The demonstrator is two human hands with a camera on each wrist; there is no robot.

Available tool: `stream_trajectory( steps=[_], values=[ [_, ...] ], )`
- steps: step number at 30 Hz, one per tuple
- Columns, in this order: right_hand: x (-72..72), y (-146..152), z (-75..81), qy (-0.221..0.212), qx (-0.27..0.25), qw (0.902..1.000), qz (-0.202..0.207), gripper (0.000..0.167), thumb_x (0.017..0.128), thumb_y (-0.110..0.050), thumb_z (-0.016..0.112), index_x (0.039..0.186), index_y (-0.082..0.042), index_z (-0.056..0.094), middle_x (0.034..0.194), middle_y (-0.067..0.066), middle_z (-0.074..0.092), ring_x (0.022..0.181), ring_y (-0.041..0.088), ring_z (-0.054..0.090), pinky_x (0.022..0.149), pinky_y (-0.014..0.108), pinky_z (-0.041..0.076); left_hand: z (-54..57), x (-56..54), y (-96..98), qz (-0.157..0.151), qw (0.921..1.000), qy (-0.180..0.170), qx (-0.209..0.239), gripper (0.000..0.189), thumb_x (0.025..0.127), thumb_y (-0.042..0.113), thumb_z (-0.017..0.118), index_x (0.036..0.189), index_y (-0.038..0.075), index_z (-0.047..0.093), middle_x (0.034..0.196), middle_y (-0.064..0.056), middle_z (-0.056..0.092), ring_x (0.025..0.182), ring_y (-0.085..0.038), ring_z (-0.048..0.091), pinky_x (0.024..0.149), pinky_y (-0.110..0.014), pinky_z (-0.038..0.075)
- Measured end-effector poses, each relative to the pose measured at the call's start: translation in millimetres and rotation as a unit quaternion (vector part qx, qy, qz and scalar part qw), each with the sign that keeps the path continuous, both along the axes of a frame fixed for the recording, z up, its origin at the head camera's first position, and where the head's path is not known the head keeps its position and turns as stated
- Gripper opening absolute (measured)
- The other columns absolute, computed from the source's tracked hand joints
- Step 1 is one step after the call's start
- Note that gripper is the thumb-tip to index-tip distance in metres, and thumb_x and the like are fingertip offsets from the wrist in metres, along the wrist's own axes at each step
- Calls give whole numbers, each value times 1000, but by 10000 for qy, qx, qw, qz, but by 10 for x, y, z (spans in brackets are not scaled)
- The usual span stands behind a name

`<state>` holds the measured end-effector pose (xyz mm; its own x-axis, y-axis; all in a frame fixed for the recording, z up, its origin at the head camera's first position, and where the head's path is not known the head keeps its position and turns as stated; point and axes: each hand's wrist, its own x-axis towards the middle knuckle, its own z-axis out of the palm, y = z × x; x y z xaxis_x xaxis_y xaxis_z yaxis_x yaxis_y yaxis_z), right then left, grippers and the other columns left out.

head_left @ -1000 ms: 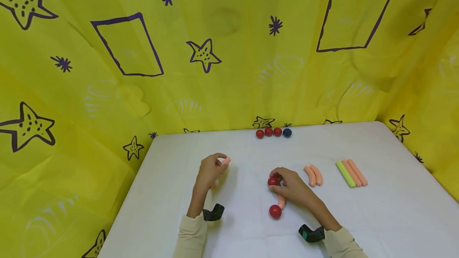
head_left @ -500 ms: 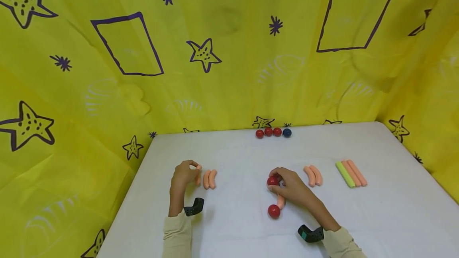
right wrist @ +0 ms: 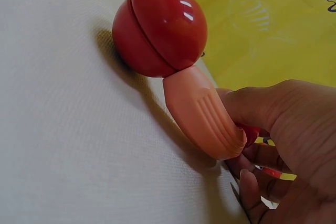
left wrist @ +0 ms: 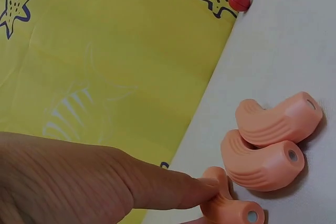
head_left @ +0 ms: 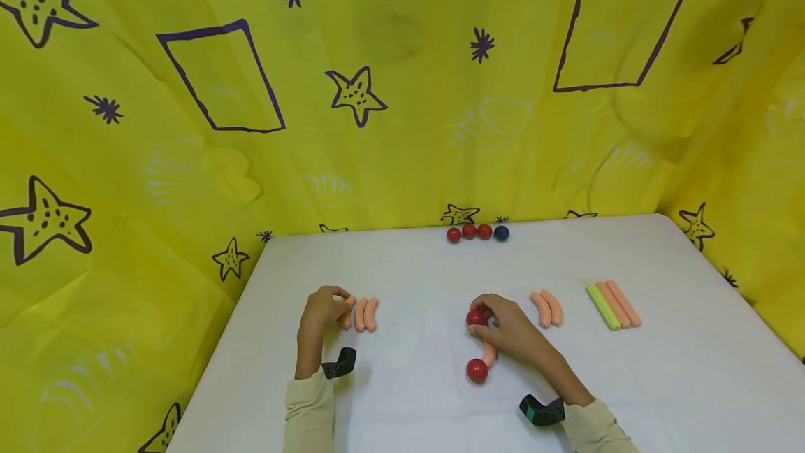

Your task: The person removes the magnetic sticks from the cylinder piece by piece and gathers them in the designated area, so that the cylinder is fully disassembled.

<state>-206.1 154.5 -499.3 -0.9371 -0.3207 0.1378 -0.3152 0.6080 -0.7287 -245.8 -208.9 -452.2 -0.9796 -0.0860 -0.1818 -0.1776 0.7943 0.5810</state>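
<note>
In the head view my left hand (head_left: 323, 307) pinches a curved peach magnetic stick (head_left: 347, 313) close over the white table. Two matching curved sticks (head_left: 365, 314) lie side by side just right of it. The left wrist view shows a thumb or finger on the held stick (left wrist: 231, 211), which has a metal disc in its end. My right hand (head_left: 512, 331) grips a red ball (head_left: 476, 318). From that ball a curved peach stick (right wrist: 202, 114) runs toward me to a second red ball (right wrist: 160, 31). The gripped ball is mostly hidden in the right wrist view.
Several balls, red ones (head_left: 468, 231) and a dark blue one (head_left: 501, 233), line the table's back edge. Two curved peach sticks (head_left: 546, 309) lie right of my right hand. Farther right are a green straight stick (head_left: 604, 307) and two peach straight sticks (head_left: 619, 305). Yellow patterned cloth (head_left: 402, 145) surrounds the table.
My left hand has moved left and down with its curved stick, bringing it beside the two curved sticks on the table. My right hand keeps its grip on the red ball.
</note>
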Motion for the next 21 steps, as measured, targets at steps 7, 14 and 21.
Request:
stream_trajectory(
  steps=[7, 14, 21],
  values=[
    [5, -2, 17, -17, 9, 10000, 26, 31, 85, -26, 76, 110, -15, 62, 97, -8, 61, 89, 9, 56, 79, 24, 49, 21, -4, 30, -129, 9999, -23, -41, 26, 89, 21, 67, 107, 3, 72, 118, -25, 66, 87, -27, 59, 73, -40, 51],
    [0, 0, 10, 25, -1, 10000, 2, 31, 84, -26, 77, 110, -14, 63, 96, -7, 62, 89, 9, 57, 78, 24, 49, 8, -15, 45, -72, 9999, -92, 42, 27, 90, 17, 63, 110, 2, 70, 118, -24, 65, 86, -27, 58, 73, -37, 50],
    [5, -3, 9, -12, 6, 10000, 5, 32, 85, -27, 77, 110, -15, 62, 97, -8, 62, 89, 9, 57, 79, 24, 50, 12, -7, 55, -82, 9999, -82, -75, 29, 93, 23, 63, 109, 0, 69, 119, -26, 64, 91, -29, 59, 78, -43, 51]
  ],
)
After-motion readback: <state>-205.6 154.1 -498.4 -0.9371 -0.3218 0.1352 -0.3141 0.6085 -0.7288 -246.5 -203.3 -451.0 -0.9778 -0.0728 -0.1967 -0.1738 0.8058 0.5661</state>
